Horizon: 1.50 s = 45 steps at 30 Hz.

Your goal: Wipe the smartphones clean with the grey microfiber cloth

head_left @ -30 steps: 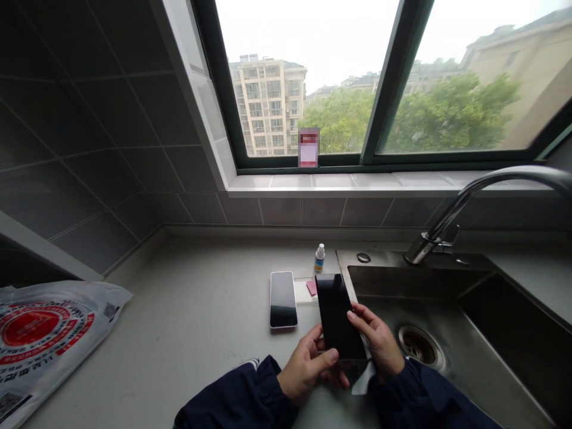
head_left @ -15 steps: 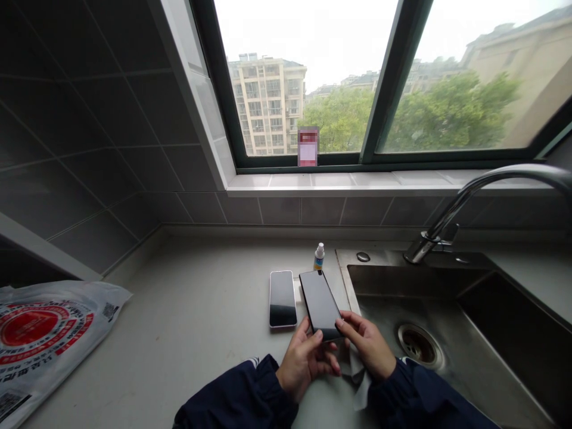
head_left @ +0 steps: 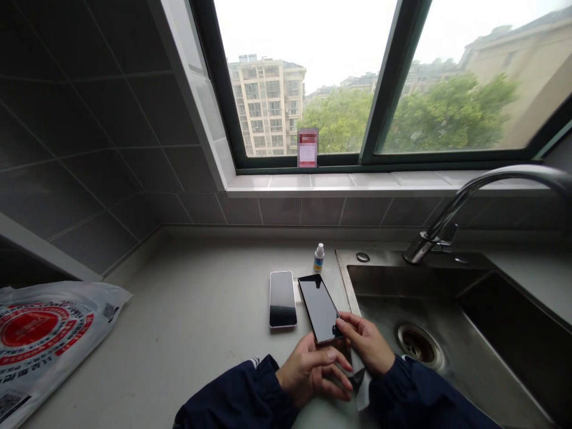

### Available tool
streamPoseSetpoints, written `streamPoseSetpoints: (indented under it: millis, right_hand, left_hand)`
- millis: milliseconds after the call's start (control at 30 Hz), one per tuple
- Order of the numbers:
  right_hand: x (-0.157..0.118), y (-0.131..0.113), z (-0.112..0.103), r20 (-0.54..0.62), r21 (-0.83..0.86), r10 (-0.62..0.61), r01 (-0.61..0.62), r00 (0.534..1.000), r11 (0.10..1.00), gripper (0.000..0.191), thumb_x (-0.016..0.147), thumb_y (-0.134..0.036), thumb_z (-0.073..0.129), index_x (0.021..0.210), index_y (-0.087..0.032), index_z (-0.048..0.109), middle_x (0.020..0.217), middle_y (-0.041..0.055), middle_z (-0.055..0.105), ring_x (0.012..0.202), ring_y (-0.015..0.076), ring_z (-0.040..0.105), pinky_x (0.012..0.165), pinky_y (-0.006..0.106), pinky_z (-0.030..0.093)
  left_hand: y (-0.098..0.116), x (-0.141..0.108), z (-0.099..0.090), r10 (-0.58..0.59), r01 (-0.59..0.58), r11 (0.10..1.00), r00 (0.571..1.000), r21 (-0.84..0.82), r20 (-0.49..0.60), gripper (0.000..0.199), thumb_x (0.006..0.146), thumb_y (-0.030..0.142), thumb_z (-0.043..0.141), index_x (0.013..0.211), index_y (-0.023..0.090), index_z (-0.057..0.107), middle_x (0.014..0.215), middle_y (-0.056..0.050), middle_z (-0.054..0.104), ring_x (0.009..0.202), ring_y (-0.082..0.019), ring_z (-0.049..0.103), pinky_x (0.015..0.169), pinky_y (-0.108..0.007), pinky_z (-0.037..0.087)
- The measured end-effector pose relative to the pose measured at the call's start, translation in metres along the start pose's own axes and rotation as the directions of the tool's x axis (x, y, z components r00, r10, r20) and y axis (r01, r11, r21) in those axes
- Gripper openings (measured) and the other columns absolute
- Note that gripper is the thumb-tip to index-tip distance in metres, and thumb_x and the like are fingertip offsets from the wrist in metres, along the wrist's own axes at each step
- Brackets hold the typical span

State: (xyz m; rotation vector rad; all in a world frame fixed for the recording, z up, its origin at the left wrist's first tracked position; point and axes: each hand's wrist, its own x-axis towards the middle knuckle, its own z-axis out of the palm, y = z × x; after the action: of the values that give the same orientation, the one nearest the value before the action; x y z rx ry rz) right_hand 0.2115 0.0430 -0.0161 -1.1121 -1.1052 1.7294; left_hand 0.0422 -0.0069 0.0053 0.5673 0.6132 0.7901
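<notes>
Grey countertop (head_left: 192, 322) runs under a wide window, with a steel sink (head_left: 447, 310) set into it on the right and a curved tap (head_left: 451, 208) above. From my remote seat, the clearest change over the last second is the black phone (head_left: 319, 308): it was raised and tilted toward the camera in both hands, and now it lies lower and flatter, its far end near the sink's left rim and just right of the white phone (head_left: 283, 298) that has not moved. I judge it is being set down beside that one.

My right hand (head_left: 369, 344) pinches the black phone's near right corner between thumb and fingertips. My left hand (head_left: 313, 369) has slipped off it; its fingers curl loosely below the near edge, and I cannot tell whether they touch the phone or grip anything.

Below the hands a pale cloth (head_left: 363, 390) pokes out, mostly covered by the sleeves. A small dropper bottle (head_left: 319, 257) stands at the far side. Whatever lay between the phones is now hidden by the black one. A printed plastic bag (head_left: 44, 339) is cut off at the left edge.
</notes>
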Motion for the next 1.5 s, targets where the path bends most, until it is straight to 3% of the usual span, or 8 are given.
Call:
streamPoseSetpoints:
  millis: [200,333,400,733,833,967,1300,1500]
  right_hand:
    - [0.003,0.004,-0.002,-0.025,-0.001,0.017,-0.017,1.000,1.000,0.057,0.070,-0.057,0.078,0.105,-0.014,0.067,0.082,0.0070,0.074,0.070,0.0212,0.070,0.064,0.030,0.053]
    - [0.003,0.006,-0.001,-0.076,-0.016,0.017,-0.018,0.997,1.000,0.056,0.068,-0.057,0.079,0.102,-0.015,0.067,0.074,0.0035,0.072,0.057,0.0171,0.066,0.051,0.025,0.048]
    - [0.002,0.006,0.000,-0.090,-0.026,0.014,-0.016,0.996,1.000,0.056,0.067,-0.058,0.079,0.102,-0.015,0.067,0.076,0.0039,0.072,0.056,0.0164,0.065,0.050,0.025,0.049]
    - [0.003,0.011,0.001,-0.085,-0.069,-0.024,0.018,0.996,0.997,0.061,0.069,-0.059,0.077,0.108,-0.014,0.064,0.084,0.0067,0.072,0.075,0.0216,0.068,0.066,0.033,0.057]
    - [0.004,0.014,0.000,-0.083,-0.107,-0.043,0.034,0.996,0.994,0.065,0.070,-0.060,0.074,0.114,-0.013,0.060,0.071,0.0019,0.066,0.068,0.0201,0.066,0.066,0.033,0.056]
    - [0.002,0.014,-0.001,-0.064,-0.189,-0.088,0.075,0.994,0.979,0.070,0.074,-0.058,0.072,0.124,-0.011,0.056,0.058,-0.0059,0.052,0.059,0.0158,0.059,0.065,0.030,0.052]
    - [-0.001,0.006,0.000,-0.032,-0.387,-0.113,0.092,0.993,0.917,0.079,0.077,-0.052,0.064,0.136,-0.003,0.048,0.056,-0.0089,0.036,0.050,0.0103,0.034,0.052,0.025,0.030]
    - [-0.002,0.005,0.000,-0.035,-0.439,-0.115,0.088,0.993,0.894,0.076,0.077,-0.050,0.063,0.136,-0.005,0.050,0.058,-0.0062,0.048,0.053,0.0130,0.046,0.057,0.027,0.038]
  left_hand:
    - [-0.002,-0.001,-0.006,-0.114,0.114,0.993,0.986,0.005,0.118,0.053,0.082,0.028,0.060,0.129,0.020,0.036,0.093,-0.011,0.069,0.068,-0.022,0.070,0.064,-0.043,0.057]
    - [-0.006,0.001,-0.013,-0.382,0.358,0.924,0.867,0.133,0.319,0.046,0.082,0.038,0.061,0.121,0.023,0.041,0.090,-0.012,0.071,0.063,-0.022,0.069,0.051,-0.033,0.054]
    - [-0.009,0.002,-0.015,-0.450,0.410,0.893,0.826,0.186,0.339,0.042,0.079,0.039,0.065,0.113,0.020,0.048,0.089,-0.013,0.071,0.064,-0.020,0.069,0.051,-0.029,0.051]
    - [-0.016,0.003,-0.014,-0.439,0.407,0.897,0.866,0.173,0.240,0.040,0.081,0.048,0.059,0.104,0.015,0.059,0.091,-0.014,0.070,0.071,-0.023,0.070,0.065,-0.036,0.051]
    - [-0.015,0.003,-0.013,-0.437,0.406,0.898,0.869,0.170,0.231,0.040,0.081,0.048,0.058,0.103,0.015,0.059,0.091,-0.014,0.070,0.071,-0.024,0.070,0.065,-0.037,0.051]
    - [-0.013,0.003,-0.012,-0.436,0.410,0.899,0.870,0.154,0.228,0.042,0.079,0.050,0.061,0.102,0.015,0.059,0.091,-0.014,0.070,0.070,-0.024,0.071,0.065,-0.037,0.051]
    - [-0.013,0.002,-0.011,-0.423,0.405,0.906,0.873,0.123,0.242,0.040,0.081,0.049,0.060,0.104,0.016,0.058,0.091,-0.014,0.070,0.073,-0.025,0.072,0.065,-0.037,0.052]
    - [-0.012,0.002,-0.011,-0.430,0.412,0.903,0.870,0.125,0.240,0.040,0.083,0.049,0.058,0.104,0.016,0.057,0.091,-0.014,0.070,0.073,-0.025,0.072,0.065,-0.037,0.052]
